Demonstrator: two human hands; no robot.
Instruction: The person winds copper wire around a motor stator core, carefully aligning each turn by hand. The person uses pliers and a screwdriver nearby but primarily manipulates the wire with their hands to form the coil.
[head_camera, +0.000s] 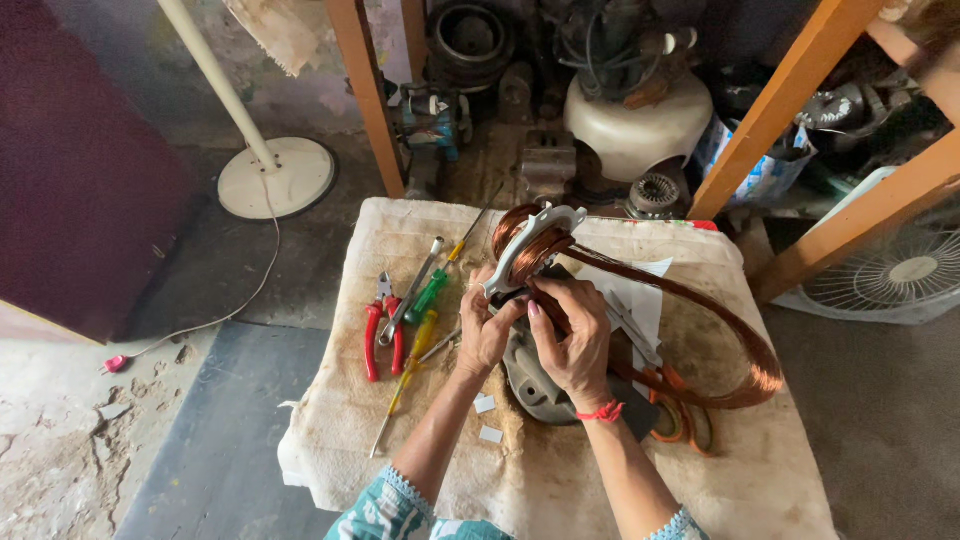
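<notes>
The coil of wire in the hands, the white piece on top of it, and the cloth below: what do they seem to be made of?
The coil of wire looks like bare or enamelled copper: fine, shiny, reddish-orange strands. The white piece seems moulded plastic, matte and smooth-edged, though painted metal is possible. The cloth looks like thick woven fabric, off-white and stained brown. The left hand and right hand work at the coil.

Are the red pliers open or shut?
Slightly open: the red pliers lie on the cloth with handles spread apart.
</notes>
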